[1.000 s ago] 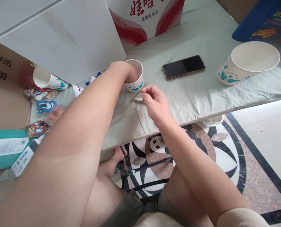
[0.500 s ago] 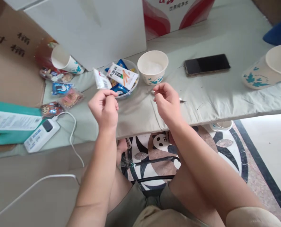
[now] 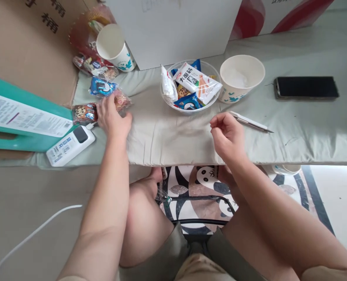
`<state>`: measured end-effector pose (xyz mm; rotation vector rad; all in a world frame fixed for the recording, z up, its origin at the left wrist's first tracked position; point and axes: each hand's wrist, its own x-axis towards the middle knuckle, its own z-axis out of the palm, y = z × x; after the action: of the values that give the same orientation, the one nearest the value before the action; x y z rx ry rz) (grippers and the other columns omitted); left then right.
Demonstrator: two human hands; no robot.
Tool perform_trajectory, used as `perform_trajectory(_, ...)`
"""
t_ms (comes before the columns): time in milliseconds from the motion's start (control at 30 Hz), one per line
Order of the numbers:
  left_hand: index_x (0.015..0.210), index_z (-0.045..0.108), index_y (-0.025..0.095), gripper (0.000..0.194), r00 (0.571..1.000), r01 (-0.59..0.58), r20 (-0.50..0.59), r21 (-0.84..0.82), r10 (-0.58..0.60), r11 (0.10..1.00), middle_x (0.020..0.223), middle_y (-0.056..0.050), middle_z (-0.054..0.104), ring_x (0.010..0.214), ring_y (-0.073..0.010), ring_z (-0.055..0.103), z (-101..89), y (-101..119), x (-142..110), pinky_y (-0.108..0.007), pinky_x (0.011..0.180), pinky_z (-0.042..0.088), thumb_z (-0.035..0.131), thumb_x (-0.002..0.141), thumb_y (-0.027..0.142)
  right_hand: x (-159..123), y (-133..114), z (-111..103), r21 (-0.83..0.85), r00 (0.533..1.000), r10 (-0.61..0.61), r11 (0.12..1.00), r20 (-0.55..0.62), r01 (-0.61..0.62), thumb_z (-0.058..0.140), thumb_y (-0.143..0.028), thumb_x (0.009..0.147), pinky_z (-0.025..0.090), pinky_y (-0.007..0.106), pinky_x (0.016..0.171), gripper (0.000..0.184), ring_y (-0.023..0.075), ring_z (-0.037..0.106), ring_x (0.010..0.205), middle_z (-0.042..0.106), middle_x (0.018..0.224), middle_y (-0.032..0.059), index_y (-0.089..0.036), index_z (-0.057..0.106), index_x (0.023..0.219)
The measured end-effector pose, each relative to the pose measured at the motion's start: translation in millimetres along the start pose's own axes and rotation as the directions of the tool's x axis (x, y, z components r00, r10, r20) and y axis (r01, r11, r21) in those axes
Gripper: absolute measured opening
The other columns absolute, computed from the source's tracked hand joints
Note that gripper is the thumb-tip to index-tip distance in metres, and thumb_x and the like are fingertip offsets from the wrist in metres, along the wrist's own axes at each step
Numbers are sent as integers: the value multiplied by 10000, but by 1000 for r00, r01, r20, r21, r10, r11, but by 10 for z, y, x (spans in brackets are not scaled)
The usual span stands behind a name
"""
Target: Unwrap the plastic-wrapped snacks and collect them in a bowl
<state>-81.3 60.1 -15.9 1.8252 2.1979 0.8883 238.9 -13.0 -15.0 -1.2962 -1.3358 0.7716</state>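
Note:
My left hand (image 3: 112,117) reaches over the wrapped snacks on the left, thumb apart from the fingers. Its fingertips touch a pinkish snack packet (image 3: 121,100), partly hidden by the hand. Close by lie a blue snack packet (image 3: 101,86) and a brown snack packet (image 3: 85,113). My right hand (image 3: 228,134) rests near the table's front edge with its fingers curled in, and nothing shows in them. Just beside it lies a slim white pen-like tool (image 3: 254,124) with a dark pointed tip. A clear plastic bowl (image 3: 188,111) of packaged snacks stands between the hands, farther back.
A paper cup (image 3: 234,95) with something whitish inside touches the bowl's right side. A phone (image 3: 306,87) lies at right. Another paper cup (image 3: 123,58) leans among packets at back left. A white power bank (image 3: 71,146), a green box (image 3: 27,117) and large cartons (image 3: 176,31) stand around.
My left hand has moved left and down from beside the bowl onto the snack packets, its fingers opening. My right hand stays curled near the pen-like tool. The view has turned left.

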Motion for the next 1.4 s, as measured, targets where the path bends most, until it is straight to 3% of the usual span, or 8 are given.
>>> perform_trajectory(233, 947, 716, 167, 190, 962, 173, -216, 12, -167, 985, 1199, -125, 556, 1280, -363, 415, -41, 174, -38, -624, 1166, 247, 763, 763, 155, 3, -5, 82, -26, 998, 49, 999, 30, -48, 509, -124, 704, 443, 302, 665, 177, 147, 585, 707, 648, 781, -7, -220, 619, 804)
perform_trajectory(433, 775, 577, 195, 132, 929, -15, -283, -670, -237, 742, 851, -17, 560, 1038, -202, 560, -126, 326, -237, -368, 1079, 456, 688, 808, 259, -42, -10, -13, -32, 999, -6, 999, 50, 7, 491, -134, 697, 439, 300, 652, 173, 144, 561, 681, 633, 763, -6, -218, 602, 801)
perform_trajectory(567, 904, 623, 213, 195, 953, 177, 140, -977, -267, 116, 896, -40, 695, 1005, -225, 654, -224, 830, -573, -347, 861, 586, 595, 740, 315, -35, 43, -164, -129, 997, -81, 988, 0, 80, 478, -127, 712, 466, 316, 681, 184, 161, 582, 712, 642, 781, 5, -225, 590, 820)
perform_trajectory(667, 1020, 665, 236, 352, 826, 550, 547, -835, -136, -14, 936, -71, 753, 952, -285, 716, -212, 1155, -895, -420, 745, 619, 539, 813, 491, -5, 127, -313, -311, 985, -166, 939, -38, 147, 487, -126, 740, 504, 366, 772, 193, 206, 621, 818, 669, 851, 36, -233, 584, 868)
perform_trajectory(833, 1148, 694, 225, 787, 544, 786, 790, -597, 282, 157, 1011, -132, 781, 904, -348, 759, 80, 1399, -1330, -488, 734, 626, 565, 705, 862, 14, 246, -552, -646, 992, -114, 753, 62, 127, 532, -192, 842, 483, 497, 978, 363, 325, 611, 1088, 680, 1223, 165, -194, 636, 1189)
perform_trajectory(933, 1133, 686, 263, 695, 491, 743, 782, -606, 384, 283, 975, -92, 774, 923, -341, 760, 302, 1454, -1438, -510, 792, 633, 774, 631, 736, 20, 263, -658, -732, 994, -22, 675, 107, 94, 519, -206, 885, 457, 521, 1006, 462, 360, 573, 1175, 650, 1350, 182, -185, 608, 1338)
perform_trajectory(1233, 1431, 468, 339, 754, 734, 472, 640, -720, 225, 509, 1260, -61, 674, 1120, -248, 693, 646, 1406, -1343, -453, 1006, 577, 807, 783, 520, 210, 333, -813, -779, 996, 80, 627, 34, -24, 518, -177, 921, 417, 521, 943, 259, 353, 590, 1062, 721, 1109, 168, -196, 713, 1090)
perform_trajectory(1400, 1619, 58, 478, 1030, 798, 186, 508, -719, 324, 669, 1478, -68, 530, 1323, -289, 577, 825, 1312, -1338, -488, 1121, 476, 729, 848, 610, 171, 280, -856, -373, 998, 65, 925, -23, -69, 611, -287, 931, 466, 394, 787, 104, 233, 589, 836, 670, 921, 76, -228, 667, 996)
